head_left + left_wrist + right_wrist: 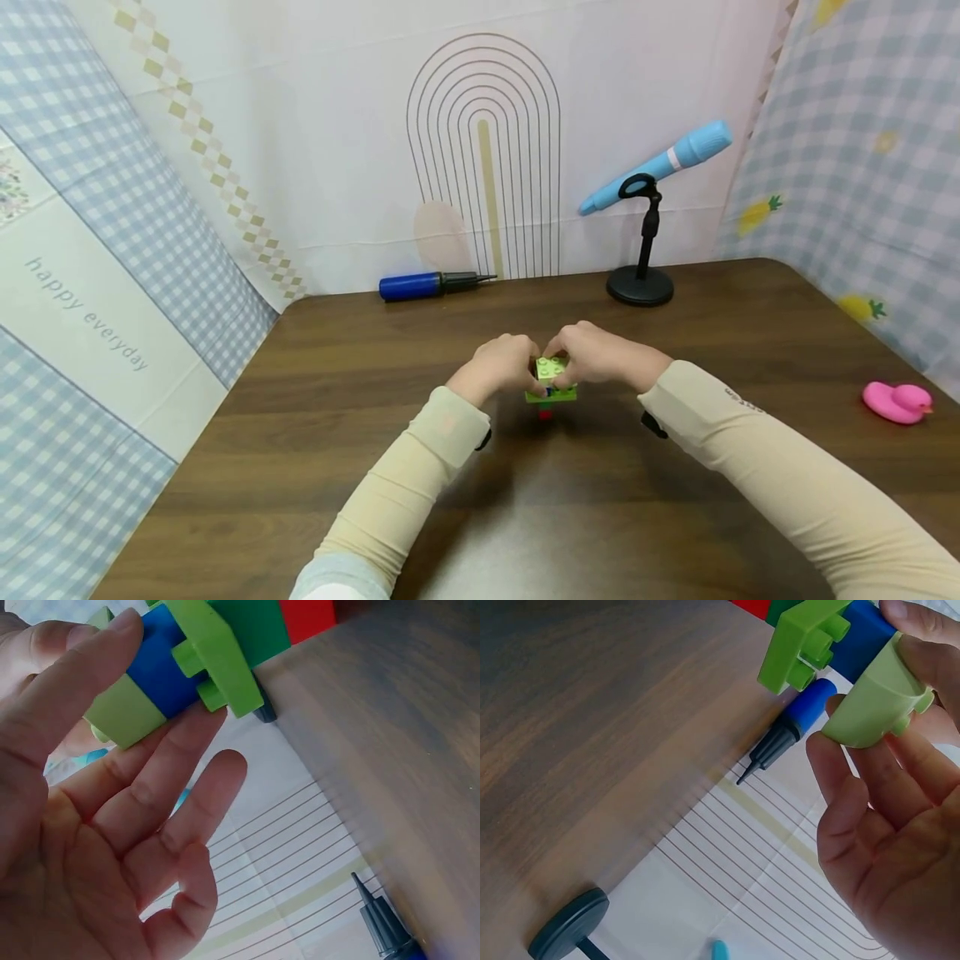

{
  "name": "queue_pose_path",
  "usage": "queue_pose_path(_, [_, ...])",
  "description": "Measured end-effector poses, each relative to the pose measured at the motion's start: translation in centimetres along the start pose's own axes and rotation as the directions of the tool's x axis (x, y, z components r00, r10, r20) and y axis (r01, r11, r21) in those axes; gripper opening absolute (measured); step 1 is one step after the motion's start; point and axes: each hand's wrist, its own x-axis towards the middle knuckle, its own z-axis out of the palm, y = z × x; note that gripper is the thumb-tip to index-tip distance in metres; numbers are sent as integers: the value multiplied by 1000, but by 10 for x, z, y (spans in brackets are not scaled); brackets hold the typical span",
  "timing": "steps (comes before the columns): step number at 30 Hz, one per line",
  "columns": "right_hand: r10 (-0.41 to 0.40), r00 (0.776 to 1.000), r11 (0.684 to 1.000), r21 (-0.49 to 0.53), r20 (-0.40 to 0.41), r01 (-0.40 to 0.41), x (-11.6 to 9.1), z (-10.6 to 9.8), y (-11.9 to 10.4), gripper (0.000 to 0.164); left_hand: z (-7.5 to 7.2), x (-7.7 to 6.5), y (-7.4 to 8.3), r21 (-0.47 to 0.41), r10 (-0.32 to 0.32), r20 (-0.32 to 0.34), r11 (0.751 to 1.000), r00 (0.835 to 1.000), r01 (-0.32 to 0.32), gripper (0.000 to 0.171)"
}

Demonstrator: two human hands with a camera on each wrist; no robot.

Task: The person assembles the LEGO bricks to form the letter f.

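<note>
A short stack of toy building bricks stands upright between the two hands in the head view. From the bottom it goes red brick [309, 619], dark green brick [251, 631], bright green brick [217, 656], blue brick [159, 664] and a pale green curved brick [874, 705] on top. The left hand [504, 364] pinches the stack near the blue and pale green bricks with thumb and fingers. From the other side, the right hand [596, 357] grips the pale green brick. Whether the red brick touches the table is hard to tell.
A blue hand pump [411, 286] lies at the back of the brown table [315, 467]. Right of it stands a black microphone stand [641, 283]. A pink toy duck [897, 402] sits near the right edge. Printed cloths [337, 125] hang behind and beside the table.
</note>
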Motion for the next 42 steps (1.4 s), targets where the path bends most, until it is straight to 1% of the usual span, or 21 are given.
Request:
queue_pose_path(4, [10,1000,1000,-2,-14,-10,-3,0,2,29,1,2,3,12,-7,-15,1000,1000,7,20])
queue_pose_path(8, [31,999,1000,5,-31,-31,-11,5,6,31,5,5,5,16,-6,-6,1000,1000,6,21])
queue_pose_path(11, [58,998,998,-8,-34,-58,-16,10,12,33,8,6,5,20,-9,-1,1000,1000,9,21])
queue_pose_path(15, [103,994,994,-22,-18,-104,-20,19,21,36,12,6,2,33,-13,-21,999,1000,14,22])
queue_pose_path(18, [127,992,992,0,-9,-127,-21,26,27,35,14,5,0,35,-9,-38,999,999,10,23])
queue_pose_path(21, [145,989,989,21,-12,-144,-21,28,29,34,14,3,1,30,-5,-42,1000,999,7,26])
queue_pose_path(26, [134,991,990,41,-29,-133,-19,26,32,29,17,1,-4,21,-21,-36,1000,999,21,35])
queue_pose_path(28, [123,992,991,64,-33,-121,-19,25,35,26,20,1,-8,-2,-20,-30,1000,999,20,36])
queue_pose_path(32, [126,992,981,149,-25,-121,-19,21,42,22,22,3,-13,-86,-5,-17,996,1000,3,33])
queue_pose_path(35, [143,990,959,245,3,-139,-19,18,46,20,22,4,-14,-144,-2,-13,990,1000,1,28])
queue_pose_path(38, [152,988,935,322,27,-152,-20,16,48,21,22,6,-16,-178,-5,-8,984,1000,4,21])
queue_pose_path(40, [163,986,925,342,31,-164,-19,16,48,22,23,8,-16,-185,-8,-8,983,1000,6,18])
queue_pose_path(42, [169,985,927,335,27,-168,-19,18,48,23,26,9,-17,-188,-7,-6,982,1000,6,18])
